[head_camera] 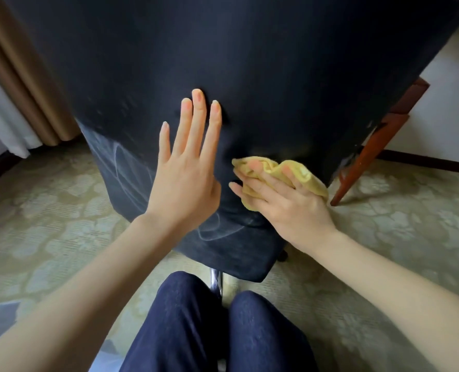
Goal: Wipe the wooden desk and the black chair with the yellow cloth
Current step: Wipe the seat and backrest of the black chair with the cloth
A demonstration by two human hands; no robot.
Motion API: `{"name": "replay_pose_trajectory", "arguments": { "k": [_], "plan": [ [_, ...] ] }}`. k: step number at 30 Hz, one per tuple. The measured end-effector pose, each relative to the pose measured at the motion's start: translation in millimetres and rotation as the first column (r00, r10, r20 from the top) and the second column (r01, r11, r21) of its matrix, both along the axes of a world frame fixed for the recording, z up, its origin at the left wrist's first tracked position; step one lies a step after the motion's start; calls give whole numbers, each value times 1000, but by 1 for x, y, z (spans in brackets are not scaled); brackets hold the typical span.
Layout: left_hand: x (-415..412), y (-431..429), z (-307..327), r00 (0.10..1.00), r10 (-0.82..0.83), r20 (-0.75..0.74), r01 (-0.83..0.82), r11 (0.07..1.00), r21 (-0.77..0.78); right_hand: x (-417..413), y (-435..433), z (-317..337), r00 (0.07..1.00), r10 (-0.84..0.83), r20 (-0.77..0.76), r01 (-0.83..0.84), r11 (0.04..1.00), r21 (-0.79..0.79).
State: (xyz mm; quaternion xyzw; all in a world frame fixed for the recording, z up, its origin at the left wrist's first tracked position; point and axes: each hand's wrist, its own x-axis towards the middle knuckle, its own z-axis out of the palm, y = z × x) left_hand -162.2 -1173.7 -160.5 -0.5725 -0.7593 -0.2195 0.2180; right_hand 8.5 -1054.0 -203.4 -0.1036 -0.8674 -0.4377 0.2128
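Head view: a crumpled yellow cloth lies bunched against the lower back of a black fabric chair, its long axis running left to right and dipping slightly toward the right. The right hand grips it, fingers spread and lightly curled into the folds, with cloth showing above and between the fingertips and under the palm. Just to its left, the left hand presses flat on the chair back, fingers straight. Pale smears mark the fabric lower left. A red-brown wooden desk leg slants beside the chair at right. A beige curtain hangs at left over patterned green carpet.
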Motion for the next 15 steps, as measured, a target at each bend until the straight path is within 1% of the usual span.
{"name": "replay_pose_trajectory", "arguments": {
  "k": [1, 3, 4, 5, 6, 7, 9, 10, 12, 13, 14, 15],
  "plan": [
    [3, 1, 0, 1000, -8, 4, 8, 1000, 7, -2, 2, -6, 999, 16, 45, -16, 1000, 2],
    [10, 3, 1, 1000, -19, 13, 19, 1000, 2, -7, 6, -28, 984, 27, 175, -48, 992, 118],
    [14, 2, 1, 999, -28, 22, 28, 1000, -7, -8, 7, -40, 973, 10, 232, -42, 990, 132],
    [17, 2, 2, 999, -41, 35, 42, 999, -16, -8, 7, -49, 962, 7, 274, -33, 995, 90],
    [20, 1, 4, 997, -58, 42, 59, 998, -28, -7, 7, -57, 951, 63, 303, -66, 998, -2],
    [21, 0, 5, 996, -83, 42, 84, 996, -39, -1, 4, -63, 906, 47, 421, -14, 997, -80],
    [22, -2, 6, 990, -141, 29, 142, 988, -62, 6, 1, -69, 859, 32, 511, 60, 985, -162],
    [22, -4, 7, 984, -177, 34, 179, 982, -67, 11, 4, -73, 860, 64, 507, 31, 984, -177],
    [21, -10, 5, 968, -239, 71, 244, 967, -75, 17, 9, -78, 877, 153, 456, -17, 957, -288],
    [22, -13, 1, 958, -258, 126, 269, 960, -80, 23, 12, -79, 881, 160, 446, 16, 930, -366],
    [25, -18, -2, 941, -262, 213, 286, 954, -90, 27, 14, -79, 907, 159, 390, 34, 896, -444],
    [30, -21, -10, 908, -250, 336, 294, 952, -88, 32, 13, -79, 926, 144, 349, 66, 848, -526]
  ]
}}
